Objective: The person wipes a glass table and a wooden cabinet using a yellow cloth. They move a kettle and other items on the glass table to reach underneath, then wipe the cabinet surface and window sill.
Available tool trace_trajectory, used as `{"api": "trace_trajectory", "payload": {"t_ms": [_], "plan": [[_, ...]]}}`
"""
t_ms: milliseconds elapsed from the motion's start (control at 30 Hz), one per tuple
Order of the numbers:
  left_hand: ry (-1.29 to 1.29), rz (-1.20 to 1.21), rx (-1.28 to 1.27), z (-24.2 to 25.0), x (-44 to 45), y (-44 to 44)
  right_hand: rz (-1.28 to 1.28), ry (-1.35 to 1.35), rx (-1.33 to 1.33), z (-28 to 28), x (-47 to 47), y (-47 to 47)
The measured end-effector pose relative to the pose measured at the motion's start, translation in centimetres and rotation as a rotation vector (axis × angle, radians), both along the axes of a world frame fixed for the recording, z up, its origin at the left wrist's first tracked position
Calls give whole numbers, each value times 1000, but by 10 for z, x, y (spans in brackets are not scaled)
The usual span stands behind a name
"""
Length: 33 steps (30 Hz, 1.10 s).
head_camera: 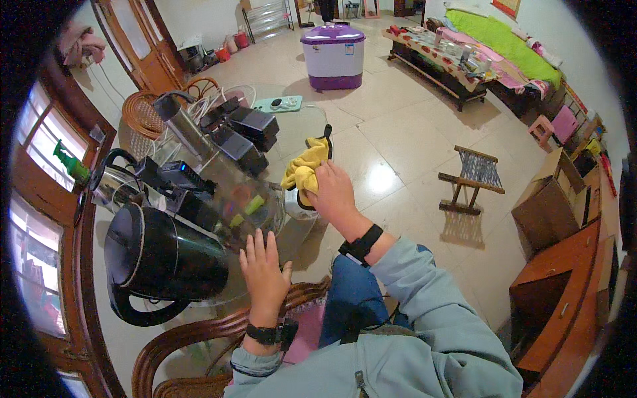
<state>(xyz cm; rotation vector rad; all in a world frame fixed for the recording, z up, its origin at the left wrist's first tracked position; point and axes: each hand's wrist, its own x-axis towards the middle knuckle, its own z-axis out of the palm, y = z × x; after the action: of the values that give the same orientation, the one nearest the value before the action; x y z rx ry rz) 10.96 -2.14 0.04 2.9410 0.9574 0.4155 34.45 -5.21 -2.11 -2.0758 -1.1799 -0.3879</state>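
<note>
My right hand [334, 193] grips a bunched yellow cloth [304, 163] with dark edging, at the right side of a round glass table [234, 293]. Beneath the cloth shows part of a pale, shiny object [294, 205]; most of it is hidden, so I cannot tell what it is. My left hand [265, 276] is empty, palm down, fingers spread, over the near part of the glass; whether it touches is unclear. Left of it is a large black electric kettle [174, 253]. Beyond the fingertips, pale green pieces [254, 205] show at a clear glass surface.
Black battery-like boxes [239, 149], a steel flask [184, 127], tangled white cables [201, 107] and a light-green phone [278, 103] crowd the table. A wooden armchair [199, 336] stands close by. Farther off are a folding stool [470, 174], a cardboard box [550, 199] and a purple-white washing machine [332, 59].
</note>
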Motion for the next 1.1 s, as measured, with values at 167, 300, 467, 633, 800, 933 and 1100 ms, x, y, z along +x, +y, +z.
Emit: {"api": "trace_trajectory", "payload": {"t_ms": [167,300,467,633,800,933,1100], "plan": [[5,9,-3,1,0,1,-41,-33,-24,1,-21,-18],[9,9,13,-2,-1,0,90,72,-64,3,-54,-43],[16,-12,-6,-12,-4,5,277,92,-97,7,-100,-54],[-127,-96,3,-22,-9,13,364,16,85,5,-114,-57],[-17,-53,-177,-10,-5,10,360,-17,111,-1,-108,-56],[-349,-209,-329,18,-7,-10,350,-23,55,-10,-104,-52],[-311,-382,-201,35,-5,-25,387,-45,104,-12,-100,-51]]}}
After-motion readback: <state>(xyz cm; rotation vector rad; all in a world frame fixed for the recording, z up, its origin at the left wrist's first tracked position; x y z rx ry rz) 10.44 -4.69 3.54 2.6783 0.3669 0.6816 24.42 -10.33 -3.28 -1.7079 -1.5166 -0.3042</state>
